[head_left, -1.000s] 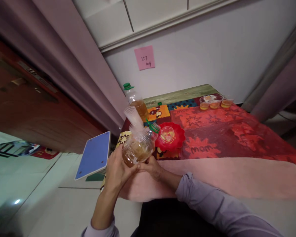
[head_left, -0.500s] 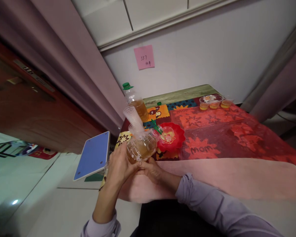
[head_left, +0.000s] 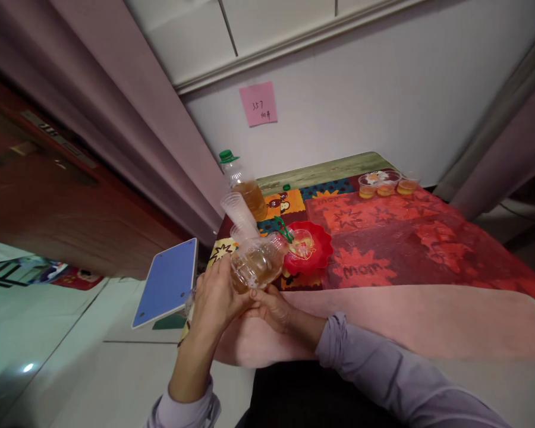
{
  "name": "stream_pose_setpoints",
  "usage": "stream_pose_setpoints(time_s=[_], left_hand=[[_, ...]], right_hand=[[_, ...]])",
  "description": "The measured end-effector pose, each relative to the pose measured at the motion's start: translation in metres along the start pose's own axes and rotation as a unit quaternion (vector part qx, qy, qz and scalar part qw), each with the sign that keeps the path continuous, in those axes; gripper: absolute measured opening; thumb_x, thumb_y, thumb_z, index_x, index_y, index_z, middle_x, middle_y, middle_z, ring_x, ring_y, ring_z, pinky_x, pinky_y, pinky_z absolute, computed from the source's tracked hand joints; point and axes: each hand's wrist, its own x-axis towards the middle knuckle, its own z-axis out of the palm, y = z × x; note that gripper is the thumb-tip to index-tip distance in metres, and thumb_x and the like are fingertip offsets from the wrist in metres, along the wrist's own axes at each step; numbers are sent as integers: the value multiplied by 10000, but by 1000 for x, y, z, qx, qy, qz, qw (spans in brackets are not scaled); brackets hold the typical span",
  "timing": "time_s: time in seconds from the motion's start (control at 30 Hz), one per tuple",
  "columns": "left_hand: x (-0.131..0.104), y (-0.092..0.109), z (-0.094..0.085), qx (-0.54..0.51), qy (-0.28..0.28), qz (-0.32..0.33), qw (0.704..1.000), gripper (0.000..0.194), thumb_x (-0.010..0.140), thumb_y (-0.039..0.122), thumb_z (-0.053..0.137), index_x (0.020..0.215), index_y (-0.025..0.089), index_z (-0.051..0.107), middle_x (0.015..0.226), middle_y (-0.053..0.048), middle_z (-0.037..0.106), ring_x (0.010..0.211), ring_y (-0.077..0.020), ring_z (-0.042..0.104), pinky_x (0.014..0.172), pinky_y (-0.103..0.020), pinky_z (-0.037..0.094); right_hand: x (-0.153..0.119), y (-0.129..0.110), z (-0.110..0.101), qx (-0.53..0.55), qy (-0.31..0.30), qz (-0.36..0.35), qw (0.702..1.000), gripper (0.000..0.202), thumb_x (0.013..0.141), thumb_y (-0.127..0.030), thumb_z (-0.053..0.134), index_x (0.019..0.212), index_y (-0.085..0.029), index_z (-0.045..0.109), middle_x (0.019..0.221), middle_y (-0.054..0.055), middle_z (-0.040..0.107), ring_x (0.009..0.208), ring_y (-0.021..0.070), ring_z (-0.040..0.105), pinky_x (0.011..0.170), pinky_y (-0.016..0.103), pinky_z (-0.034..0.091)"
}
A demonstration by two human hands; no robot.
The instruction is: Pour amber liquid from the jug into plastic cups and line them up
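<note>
A clear plastic bottle with amber liquid in it lies tilted between my hands, its narrower end towards the red dish. My left hand wraps around its left side. From below, my right hand grips the bottle, with the thumb on the near edge. Just past the bottle is a scalloped red dish, with something clear inside and a green tong-like piece at its rim. A leaning stack of clear plastic cups rises behind the bottle.
A larger jug of amber liquid with a green cap stands at the table's back left. Several small cups of yellow liquid sit at the back right. A small green cap lies near the back edge. Left of the table is a blue board.
The bottle is tilted slightly more towards the red dish, its narrow end a little further right. Both hands keep their hold. The view has shifted very slightly.
</note>
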Motion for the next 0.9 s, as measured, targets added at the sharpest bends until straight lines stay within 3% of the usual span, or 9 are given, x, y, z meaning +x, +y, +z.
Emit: stream_pose_setpoints(time_s=[0.13,0.6,0.9], left_hand=[[0,4,-4,7,-8,0,1000,587,805,472,758,1267,175,551,1258,-189,724,1235,-429,675,974,-513,522],[1,8,-7,15,-14,3,1000,664,820,483,755,1352,167,515,1325,-209,712,1289,-425,658,984,-503,513],[1,10,-11,22,-19,2,1000,592,835,482,725,1308,180,537,1269,-196,731,1248,-418,671,953,-487,514]], right_hand=[[-1,-1,1,3,-5,1,1000,655,754,-490,928,1288,-273,618,1231,79,770,1070,287,762,930,523,637],[2,6,-6,12,-11,-8,1000,616,794,-478,911,1301,-288,616,1239,78,778,1124,299,756,949,551,642],[2,6,-5,24,-13,-8,1000,633,795,-483,918,1311,-277,616,1250,77,779,1092,288,769,948,538,644]])
